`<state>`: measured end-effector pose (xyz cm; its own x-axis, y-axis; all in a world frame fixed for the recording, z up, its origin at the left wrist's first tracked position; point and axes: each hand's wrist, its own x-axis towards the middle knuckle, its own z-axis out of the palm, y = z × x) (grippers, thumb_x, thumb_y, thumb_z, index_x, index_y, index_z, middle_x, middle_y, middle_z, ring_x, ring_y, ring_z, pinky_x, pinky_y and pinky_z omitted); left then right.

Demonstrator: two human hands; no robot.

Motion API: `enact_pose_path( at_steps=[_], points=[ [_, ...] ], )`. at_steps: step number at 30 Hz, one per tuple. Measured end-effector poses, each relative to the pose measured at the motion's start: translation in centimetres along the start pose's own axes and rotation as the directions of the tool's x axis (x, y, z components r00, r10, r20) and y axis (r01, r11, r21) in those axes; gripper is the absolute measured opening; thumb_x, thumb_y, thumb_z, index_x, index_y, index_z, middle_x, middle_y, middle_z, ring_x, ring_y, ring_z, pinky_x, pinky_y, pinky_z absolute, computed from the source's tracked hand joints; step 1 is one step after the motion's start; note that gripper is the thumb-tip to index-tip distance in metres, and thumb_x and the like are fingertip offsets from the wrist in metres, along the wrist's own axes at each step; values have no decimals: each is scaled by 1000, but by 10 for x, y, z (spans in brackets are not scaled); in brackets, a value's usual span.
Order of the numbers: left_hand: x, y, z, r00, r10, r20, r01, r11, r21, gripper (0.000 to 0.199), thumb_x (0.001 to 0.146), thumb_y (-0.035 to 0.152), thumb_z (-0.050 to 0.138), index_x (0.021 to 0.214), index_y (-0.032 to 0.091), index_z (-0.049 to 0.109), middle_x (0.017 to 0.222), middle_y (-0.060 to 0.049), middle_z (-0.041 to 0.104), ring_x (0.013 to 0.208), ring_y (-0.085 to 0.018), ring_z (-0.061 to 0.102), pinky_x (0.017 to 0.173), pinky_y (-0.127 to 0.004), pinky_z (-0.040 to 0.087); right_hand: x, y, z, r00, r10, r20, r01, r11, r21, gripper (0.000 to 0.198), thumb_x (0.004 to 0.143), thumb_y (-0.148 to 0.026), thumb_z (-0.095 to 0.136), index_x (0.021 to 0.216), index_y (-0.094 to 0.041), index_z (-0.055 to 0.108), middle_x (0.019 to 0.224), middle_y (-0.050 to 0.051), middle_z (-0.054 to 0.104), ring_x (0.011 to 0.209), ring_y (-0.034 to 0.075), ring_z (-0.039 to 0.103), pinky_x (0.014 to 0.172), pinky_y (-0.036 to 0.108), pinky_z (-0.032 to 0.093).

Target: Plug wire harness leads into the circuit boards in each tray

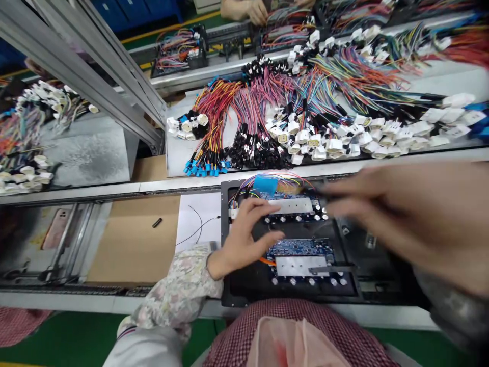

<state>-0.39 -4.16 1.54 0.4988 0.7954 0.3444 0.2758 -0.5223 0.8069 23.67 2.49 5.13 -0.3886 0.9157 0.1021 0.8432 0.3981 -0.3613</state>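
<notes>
My left hand [244, 237] is open, thumb and fingers spread, over the left part of a black tray [250, 293]. Its fingertips lie by the metal plate of the upper blue circuit board [292, 205]. My right hand [401, 214] is smeared by motion at the tray's right side. Its fingers look pinched on a thin dark thing [319, 190] too blurred to name. Coloured wires and a blue tab [265, 183] sit at the upper board's far edge. Across the lower circuit board [301, 248] lies a dark flat strip [331, 268], perhaps a tool.
Bundles of wire harnesses [248, 112] with white, black and blue connectors cover the shelf behind the tray. On the left are white paper [191, 224], cardboard [133, 244] and a small black tube [157, 223]. A metal post [126, 76] rises there. Another person's hand [254, 11] works across the line.
</notes>
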Motion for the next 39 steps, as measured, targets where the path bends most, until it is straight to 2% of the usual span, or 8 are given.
enact_pose_path(
  at_steps=[2,5,10,15,19,23,28,39],
  points=[
    [3,14,8,984,-66,164,118,935,-333,59,92,54,58,144,27,46,142,-14,53,128,-27,53,100,-46,49,-25,-13,3,999,20,35,-23,998,67,30,95,-42,50,92,-23,74,72,3,69,67,16,63,60,25,43],
    [6,19,18,946,-257,196,323,775,-543,37,100,46,46,128,28,62,143,-9,57,136,-27,50,110,-51,43,-59,-31,9,989,73,132,-103,967,233,30,95,-39,48,86,-26,73,66,0,69,56,14,61,54,24,40],
    [8,5,19,808,-550,210,505,464,-728,27,94,35,62,116,19,65,110,-10,74,103,-23,71,80,-35,63,-79,-36,18,964,142,223,-218,906,363,29,95,-36,49,84,-28,74,63,-3,69,56,14,64,54,25,40],
    [10,-3,12,773,-627,98,514,527,-677,20,87,35,70,94,17,70,93,-5,73,87,-18,72,62,-24,63,-64,-35,28,991,76,106,-86,992,92,33,97,-36,44,82,-24,71,80,4,72,68,17,65,56,29,36],
    [11,-9,3,780,-625,28,477,565,-673,21,91,36,65,101,18,67,83,-4,73,81,-16,73,56,-18,59,-47,-40,41,983,154,-102,-164,982,-95,37,100,-40,41,87,-21,71,79,5,73,65,18,64,54,30,31],
    [10,-16,-3,765,-642,-51,433,572,-696,23,90,39,66,103,19,66,84,-2,70,75,-15,74,50,-17,56,-30,-42,64,975,171,-144,-182,981,-71,32,100,-33,42,102,-23,71,87,3,77,66,17,66,55,29,31],
    [8,-20,-6,773,-633,31,476,548,-687,23,90,36,66,106,20,66,88,-4,72,81,-16,74,57,-19,59,-19,-38,85,969,232,-85,-236,971,-34,30,97,-32,45,106,-23,72,82,4,77,59,18,65,55,29,29],
    [8,-24,-10,785,-619,31,488,587,-646,21,93,35,61,109,22,65,96,-5,73,85,-17,74,57,-22,60,-18,-34,85,968,239,-74,-229,965,128,30,94,-31,44,104,-20,71,80,4,76,58,17,64,58,28,35]
  ],
)
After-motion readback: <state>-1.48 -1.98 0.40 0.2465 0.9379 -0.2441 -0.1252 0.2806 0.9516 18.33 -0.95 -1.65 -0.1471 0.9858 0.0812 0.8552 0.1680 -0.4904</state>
